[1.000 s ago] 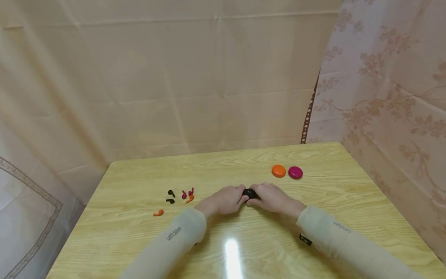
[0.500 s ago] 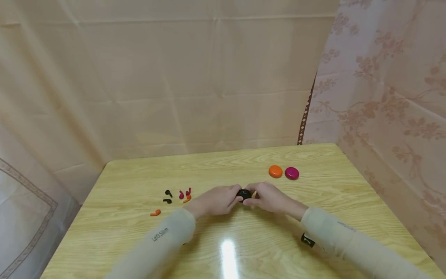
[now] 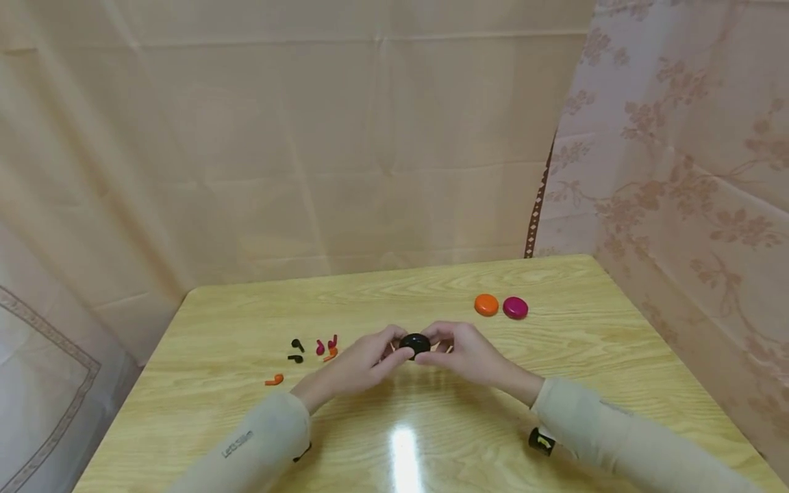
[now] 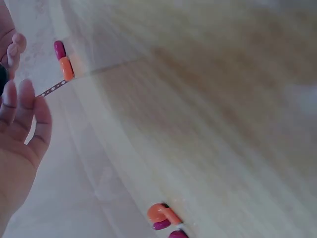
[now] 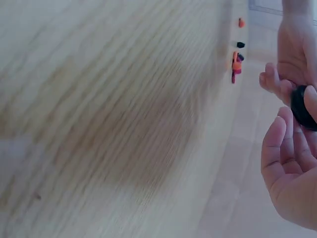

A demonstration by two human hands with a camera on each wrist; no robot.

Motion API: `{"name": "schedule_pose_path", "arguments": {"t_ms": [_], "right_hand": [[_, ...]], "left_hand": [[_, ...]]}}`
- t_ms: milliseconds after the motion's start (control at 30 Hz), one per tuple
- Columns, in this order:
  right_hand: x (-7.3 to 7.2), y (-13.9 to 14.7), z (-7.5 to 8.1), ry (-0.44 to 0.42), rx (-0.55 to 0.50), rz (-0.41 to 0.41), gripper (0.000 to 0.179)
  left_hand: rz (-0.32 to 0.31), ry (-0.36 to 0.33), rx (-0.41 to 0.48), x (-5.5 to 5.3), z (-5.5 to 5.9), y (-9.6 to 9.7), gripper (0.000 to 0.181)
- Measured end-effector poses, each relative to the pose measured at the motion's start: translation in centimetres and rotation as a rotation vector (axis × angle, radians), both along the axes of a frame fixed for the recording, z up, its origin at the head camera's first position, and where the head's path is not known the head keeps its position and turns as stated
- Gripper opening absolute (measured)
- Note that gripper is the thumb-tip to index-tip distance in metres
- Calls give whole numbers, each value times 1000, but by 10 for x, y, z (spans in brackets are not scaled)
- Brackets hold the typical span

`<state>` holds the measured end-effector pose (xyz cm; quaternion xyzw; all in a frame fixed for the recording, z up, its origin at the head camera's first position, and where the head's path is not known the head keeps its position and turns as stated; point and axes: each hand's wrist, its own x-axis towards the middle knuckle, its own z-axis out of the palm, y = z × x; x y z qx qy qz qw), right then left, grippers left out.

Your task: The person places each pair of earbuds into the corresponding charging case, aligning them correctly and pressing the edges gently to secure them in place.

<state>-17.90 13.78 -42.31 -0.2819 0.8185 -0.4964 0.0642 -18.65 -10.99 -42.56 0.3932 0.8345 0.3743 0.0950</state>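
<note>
Between my two hands is a round, glossy black earbud case (image 3: 414, 343), its top facing up in the head view. My left hand (image 3: 362, 361) pinches its left side, thumb along the near edge and fingers behind. From the right, my right hand (image 3: 470, 350) holds the opposite side between thumb and curled fingers. The right wrist view shows the black case (image 5: 301, 110) with fingers of both hands around it, above the table. At the left wrist view's edge, only a sliver of the case (image 4: 3, 78) shows.
On the wooden table (image 3: 345, 438), left of my hands, lie two black earbuds (image 3: 296, 359), two magenta earbuds (image 3: 320, 348) and two orange earbuds (image 3: 274, 380). An orange round case (image 3: 486, 305) and a magenta round case (image 3: 515, 307) sit side by side at the back right.
Both hands have brought the black case slightly left, and more of its top shows now. The left forearm has drawn back toward the lower left. The loose earbuds stay in place.
</note>
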Motion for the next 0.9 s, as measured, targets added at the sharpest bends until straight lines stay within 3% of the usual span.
{"name": "schedule_pose_path", "arguments": {"t_ms": [133, 400, 567, 733, 900], "right_hand": [[2, -3, 0, -77, -49, -18, 27], [-1, 3, 3, -146, -10, -5, 31], [-2, 5, 4, -91, -12, 10, 30], [-3, 3, 5, -19, -23, 2, 27], [-4, 2, 3, -18, -20, -3, 24]], "left_hand": [[30, -29, 48, 5, -1, -4, 34], [29, 59, 42, 3, 4, -2, 34], [58, 67, 23, 6, 5, 3, 36], [139, 159, -51, 9, 4, 9, 35], [192, 234, -104, 11, 2, 12, 30]]}}
